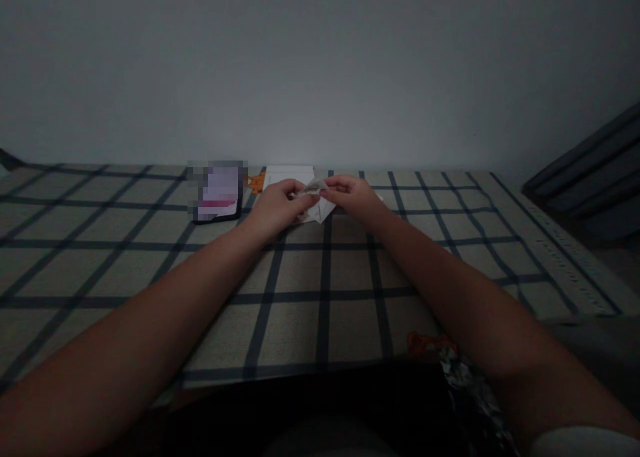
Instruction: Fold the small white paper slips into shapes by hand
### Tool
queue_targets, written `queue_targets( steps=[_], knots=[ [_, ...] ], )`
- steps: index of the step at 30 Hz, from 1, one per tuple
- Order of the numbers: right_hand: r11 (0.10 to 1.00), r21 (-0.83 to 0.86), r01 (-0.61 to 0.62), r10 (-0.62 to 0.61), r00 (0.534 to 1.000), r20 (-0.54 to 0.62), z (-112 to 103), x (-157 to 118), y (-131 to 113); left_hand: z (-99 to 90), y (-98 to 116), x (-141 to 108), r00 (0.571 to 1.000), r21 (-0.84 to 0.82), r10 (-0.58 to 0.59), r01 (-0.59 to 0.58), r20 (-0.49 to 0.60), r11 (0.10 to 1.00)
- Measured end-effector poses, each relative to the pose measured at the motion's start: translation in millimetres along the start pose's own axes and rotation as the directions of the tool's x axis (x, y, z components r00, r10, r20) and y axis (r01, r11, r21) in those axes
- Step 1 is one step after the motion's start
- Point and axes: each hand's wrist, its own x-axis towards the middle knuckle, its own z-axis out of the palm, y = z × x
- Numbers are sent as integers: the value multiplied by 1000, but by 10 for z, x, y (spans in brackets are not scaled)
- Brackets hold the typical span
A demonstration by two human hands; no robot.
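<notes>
Both bare forearms stretch forward from the lower corners and converge at centre. The left hand [278, 204] lies knuckles up, fingers curled inward, thumb and fingertips pinched together. The right hand [353, 196] mirrors it, its fingertips meeting the left's in a pinch. Wrists are straight and low; a pale sleeve edge shows at the right elbow.

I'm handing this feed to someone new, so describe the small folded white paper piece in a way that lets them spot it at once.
Start from the grey checked tablecloth with dark grid lines and follow both bare forearms to its far edge by the wall. There the left hand and right hand meet, pinching the small folded white paper piece between them. Unlike the flat white sheet lying behind it, it is creased and held.
</notes>
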Motion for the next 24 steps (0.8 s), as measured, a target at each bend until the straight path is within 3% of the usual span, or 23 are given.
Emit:
queue_targets(
  steps=[3,7,11,17,24],
  knots=[
    [993,93,-79,80,997,-16,7,-20,-50,-40,32,6,982,42,173,-170,-81,985],
    [984,131,-120,115,992,50,49,-57,-110,-72,63,-7,945,28,326,-326,-7,945],
    [994,64,-92,85,990,109,74,-68,-109,-71,92,-48,948,-16,318,-318,24,948],
    [994,-114,2,18,984,178,48,-73,-71,-60,106,-70,956,-24,293,-293,-23,956],
    [990,-140,-3,26,985,168,60,-82,-75,-55,96,-69,970,-35,241,-242,-38,970]
  ],
)
